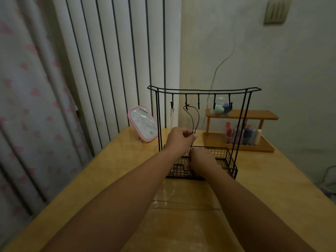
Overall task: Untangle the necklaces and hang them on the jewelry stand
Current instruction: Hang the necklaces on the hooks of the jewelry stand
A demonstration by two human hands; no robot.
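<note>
A black wire jewelry stand (203,90) with a row of hooks and a mesh basket base (225,160) stands on the wooden table. A black cord necklace (190,117) hangs from the second hook. My left hand (179,138) pinches this cord's lower part. My right hand (201,160) sits lower, over the basket, fingers curled on the same cord's bottom end. A thin silver chain (171,115) hangs from the first hook. Another fine chain (181,206) lies on the table near me.
A pink-framed mirror (143,123) leans left of the stand. Behind right, a wooden two-tier shelf (241,131) holds bottles and a clear bowl with sponges. Curtains hang along the table's left edge; a wall closes the back.
</note>
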